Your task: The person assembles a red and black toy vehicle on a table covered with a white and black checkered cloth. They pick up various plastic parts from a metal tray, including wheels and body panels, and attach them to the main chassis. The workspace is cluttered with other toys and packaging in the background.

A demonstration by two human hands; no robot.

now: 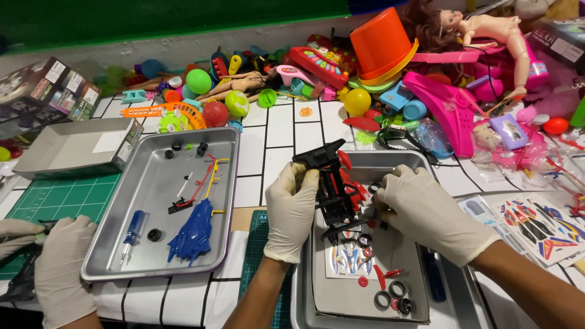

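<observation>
Holding the black-and-red plastic model car chassis upright over the metal tray: our gloved left hand clamps its side, right hand closed at its edge. Light, brittle; we judge the frame safest.

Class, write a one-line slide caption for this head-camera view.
Gloved left hand holds a black toy car chassis over a metal tray; right hand touches it.

- I see a dark printed carton at the upper left.
- A grey open box lies below it.
- A colourful sticker sheet sits at the right.
- A dark box, perhaps packaging, fills the upper right corner.
</observation>
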